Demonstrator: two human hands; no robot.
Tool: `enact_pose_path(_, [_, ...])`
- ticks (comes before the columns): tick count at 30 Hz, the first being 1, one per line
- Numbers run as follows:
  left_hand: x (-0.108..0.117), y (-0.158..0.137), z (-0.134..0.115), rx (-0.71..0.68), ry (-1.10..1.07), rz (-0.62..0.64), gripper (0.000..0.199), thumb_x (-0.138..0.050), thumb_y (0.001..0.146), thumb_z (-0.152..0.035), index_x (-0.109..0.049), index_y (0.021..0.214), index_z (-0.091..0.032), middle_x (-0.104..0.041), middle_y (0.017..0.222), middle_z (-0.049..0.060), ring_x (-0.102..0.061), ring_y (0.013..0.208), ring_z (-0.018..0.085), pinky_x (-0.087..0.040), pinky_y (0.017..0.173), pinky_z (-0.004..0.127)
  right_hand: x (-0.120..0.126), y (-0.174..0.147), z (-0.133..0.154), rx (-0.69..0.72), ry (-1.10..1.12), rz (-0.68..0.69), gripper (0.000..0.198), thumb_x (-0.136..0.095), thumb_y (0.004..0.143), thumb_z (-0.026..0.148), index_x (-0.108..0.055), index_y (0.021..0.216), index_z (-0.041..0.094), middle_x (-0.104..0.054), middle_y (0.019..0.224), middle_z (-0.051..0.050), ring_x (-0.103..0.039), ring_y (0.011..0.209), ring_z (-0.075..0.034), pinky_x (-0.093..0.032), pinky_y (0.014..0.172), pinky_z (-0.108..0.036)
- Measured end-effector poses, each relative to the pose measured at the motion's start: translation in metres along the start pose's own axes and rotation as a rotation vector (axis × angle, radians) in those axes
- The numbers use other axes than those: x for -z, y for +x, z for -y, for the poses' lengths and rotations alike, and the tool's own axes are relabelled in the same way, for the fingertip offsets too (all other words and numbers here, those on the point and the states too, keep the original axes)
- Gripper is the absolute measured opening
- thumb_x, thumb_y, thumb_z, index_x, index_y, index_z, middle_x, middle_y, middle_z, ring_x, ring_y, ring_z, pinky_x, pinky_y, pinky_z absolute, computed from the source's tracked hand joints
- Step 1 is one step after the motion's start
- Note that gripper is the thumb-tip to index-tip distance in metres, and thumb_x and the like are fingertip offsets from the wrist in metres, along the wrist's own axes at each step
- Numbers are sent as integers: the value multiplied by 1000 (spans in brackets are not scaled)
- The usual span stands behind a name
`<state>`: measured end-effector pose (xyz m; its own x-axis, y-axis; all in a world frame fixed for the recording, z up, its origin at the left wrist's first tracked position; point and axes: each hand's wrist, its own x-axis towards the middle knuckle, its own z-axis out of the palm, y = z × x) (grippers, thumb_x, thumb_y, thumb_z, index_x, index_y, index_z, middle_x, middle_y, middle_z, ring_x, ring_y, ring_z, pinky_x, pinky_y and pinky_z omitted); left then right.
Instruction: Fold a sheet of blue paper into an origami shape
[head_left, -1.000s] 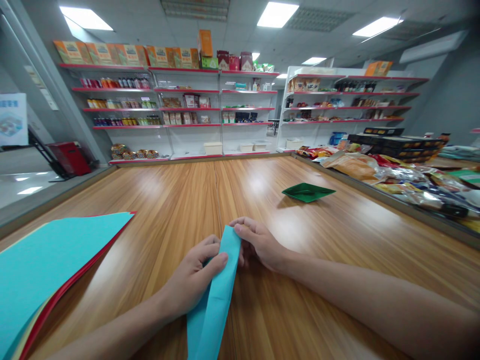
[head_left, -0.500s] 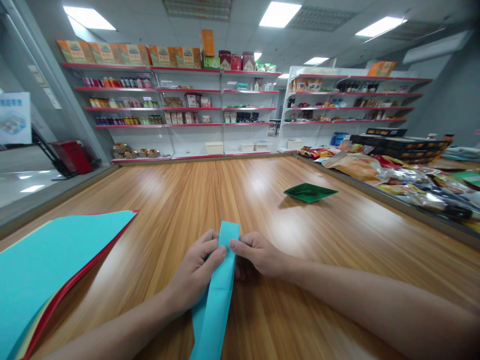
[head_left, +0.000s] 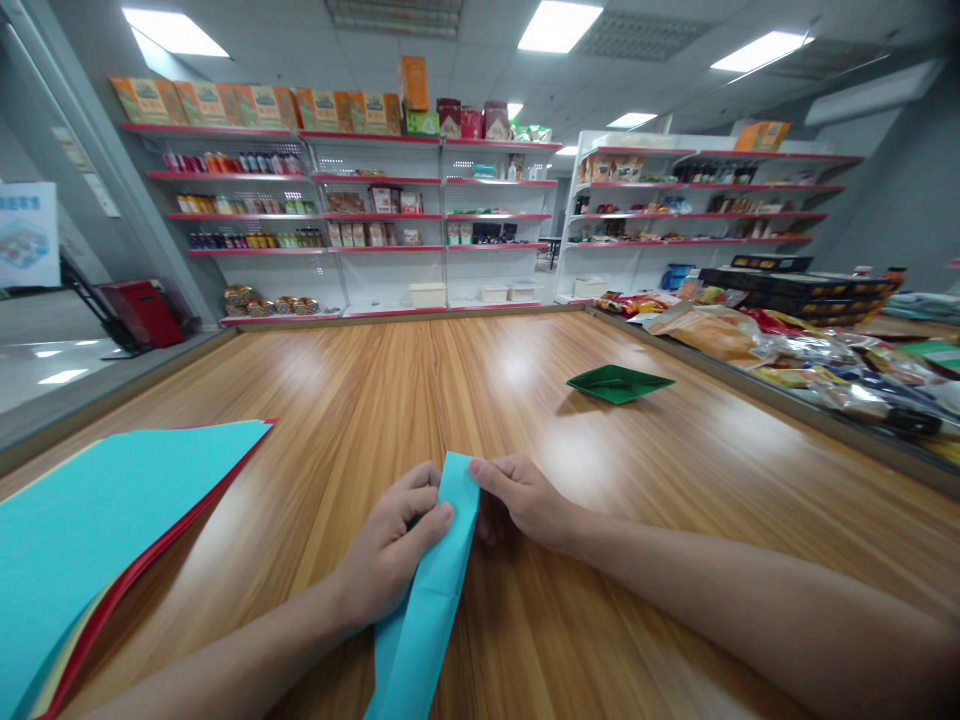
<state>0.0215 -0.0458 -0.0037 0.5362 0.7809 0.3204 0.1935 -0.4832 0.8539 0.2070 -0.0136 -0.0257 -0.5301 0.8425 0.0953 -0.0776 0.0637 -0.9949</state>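
Note:
A light-blue sheet of paper [head_left: 429, 610], folded into a long strip with a crease across it, slants up from the bottom edge between my hands. My left hand [head_left: 397, 535] grips its left side, thumb lying on top and fingers curled beneath. At the upper right corner, my right hand [head_left: 529, 500] pinches the edge between thumb and fingers; its lower fingers are partly hidden. Farther off to the right, a folded green paper boat [head_left: 619, 384] rests on the table, apart from both hands.
A stack of coloured paper [head_left: 127, 510], light blue on top with red and cream below, lies at the left of the wooden table [head_left: 360, 380]. Packaged snacks [head_left: 810, 370] and black boxes [head_left: 802, 290] crowd the right side. Stocked shelves [head_left: 382, 215] stand beyond the far edge.
My right thumb has slid up to the paper's top right corner. The strip's lower end has swung slightly left. The green paper boat stays put.

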Motion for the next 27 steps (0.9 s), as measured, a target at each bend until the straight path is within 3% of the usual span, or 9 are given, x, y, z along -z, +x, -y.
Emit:
enact_pose_path(5, [0, 0, 0, -1, -15, 10, 35, -43, 92, -35, -65, 73, -15, -49, 85, 5, -50, 81, 18, -42, 80, 30, 1, 1, -3, 6, 37, -69, 65, -36, 90, 58, -56, 48, 12, -55, 42, -5, -51, 35, -11, -40, 36, -21])
enact_pose_path(12, [0, 1, 2, 5, -71, 27, 32, -46, 91, -35, -66, 78, -14, -52, 84, 5, -51, 81, 17, -41, 80, 30, 0, -3, 0, 24, -58, -18, 57, -44, 85, 62, -54, 57, 13, -56, 47, -1, -51, 39, -9, -40, 37, -18])
enact_pose_path(19, [-3, 5, 11, 201, -273, 144, 36, -45, 92, -41, -65, 89, -12, -59, 79, 4, -52, 73, 15, -41, 69, 27, -2, -4, -1, 27, -85, -7, 56, -41, 87, 61, -53, 60, 13, -54, 48, 0, -51, 41, -9, -39, 38, -18])
enact_pose_path(27, [-3, 2, 2, 180, -360, 123, 37, -44, 93, -38, -68, 87, -12, -61, 75, 4, -54, 70, 14, -42, 67, 24, -2, -7, 5, 79, -280, 149, 55, -45, 87, 58, -54, 57, 12, -54, 51, -1, -48, 43, -7, -35, 39, -16])
